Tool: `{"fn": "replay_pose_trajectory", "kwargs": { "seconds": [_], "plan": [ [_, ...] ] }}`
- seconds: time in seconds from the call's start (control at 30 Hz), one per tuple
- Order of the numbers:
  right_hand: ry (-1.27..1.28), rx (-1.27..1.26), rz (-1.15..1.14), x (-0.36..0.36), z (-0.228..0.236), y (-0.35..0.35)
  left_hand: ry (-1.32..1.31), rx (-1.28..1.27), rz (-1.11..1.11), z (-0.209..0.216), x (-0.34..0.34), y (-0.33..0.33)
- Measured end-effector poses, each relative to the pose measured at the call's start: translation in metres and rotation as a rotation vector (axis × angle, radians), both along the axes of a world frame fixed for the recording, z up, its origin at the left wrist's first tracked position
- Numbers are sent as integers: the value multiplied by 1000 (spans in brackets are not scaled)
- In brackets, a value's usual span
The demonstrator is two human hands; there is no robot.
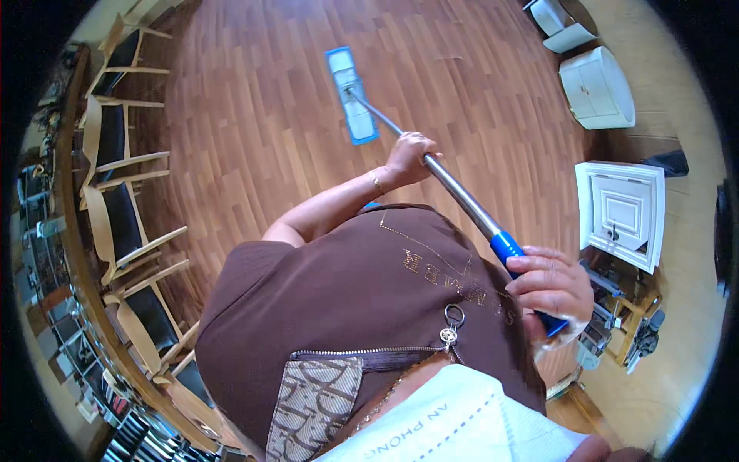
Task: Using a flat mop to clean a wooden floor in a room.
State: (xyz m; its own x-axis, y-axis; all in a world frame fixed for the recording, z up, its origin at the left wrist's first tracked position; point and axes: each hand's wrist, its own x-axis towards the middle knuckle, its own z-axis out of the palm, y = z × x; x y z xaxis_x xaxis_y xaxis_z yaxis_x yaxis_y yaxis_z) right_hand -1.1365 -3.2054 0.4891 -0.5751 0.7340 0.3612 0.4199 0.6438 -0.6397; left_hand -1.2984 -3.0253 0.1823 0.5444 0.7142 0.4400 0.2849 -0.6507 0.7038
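Note:
A flat mop head with a blue rim and paler panels lies on the wood floor ahead of me. Its silver pole slants back toward my right side and ends in a blue grip. My left hand, a bracelet at its wrist, is wrapped round the pole partway down. Higher up, my right hand has its fingers curled over the blue grip, and the blue end pokes out below the palm. Both hands are closed on the one mop.
A row of wooden chairs with black seats lines the left, before a long wood-edged counter crowded with goods. Along the right stand a rounded white cabinet, a white door-fronted cabinet and a small wooden rack.

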Motion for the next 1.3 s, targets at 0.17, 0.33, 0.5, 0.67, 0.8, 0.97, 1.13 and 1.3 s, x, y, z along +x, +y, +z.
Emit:
{"fn": "replay_pose_trajectory", "kwargs": {
  "seconds": [0.17,0.33,0.5,0.67,0.8,0.97,1.13,1.3],
  "plan": [
    [-68,36,-245,1,-14,-21,75,-8,-420,-36,74,36],
    [163,74,-462,28,-59,-23,206,-19,-578,-27,128,58],
    [290,111,-471,60,-79,1,234,10,-504,-21,148,80],
    [231,103,-329,86,-70,74,242,16,-404,-23,149,143],
    [226,118,-225,104,-56,135,221,-8,-285,-20,143,186],
    [160,97,59,126,-42,213,209,-6,-67,-16,112,223],
    [213,92,404,135,-47,293,201,-52,193,-3,76,236],
    [357,22,602,115,-71,350,234,-40,439,-13,28,237]
  ]
}}
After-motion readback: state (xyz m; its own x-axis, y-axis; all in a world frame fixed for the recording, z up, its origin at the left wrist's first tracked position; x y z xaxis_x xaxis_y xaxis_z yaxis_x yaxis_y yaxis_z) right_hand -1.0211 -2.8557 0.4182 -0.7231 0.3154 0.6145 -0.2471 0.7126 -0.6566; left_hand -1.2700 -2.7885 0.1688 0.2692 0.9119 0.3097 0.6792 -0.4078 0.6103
